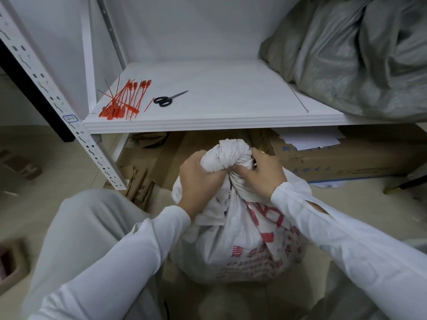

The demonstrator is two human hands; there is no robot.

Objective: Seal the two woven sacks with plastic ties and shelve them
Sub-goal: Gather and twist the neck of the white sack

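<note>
I see both hands grasping the sack at its twisted neck: left hand, right hand. Ties and scissors lie on the shelf.

Long white sleeves, the right slit; pale grey trousers.

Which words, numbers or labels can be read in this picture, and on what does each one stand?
None reads clearly.
On the label of the shelf post: handwritten marks, too small.
On the woven sack: red printed characters, too blurred.
On the cardboard box: blue print, too blurred.
</note>
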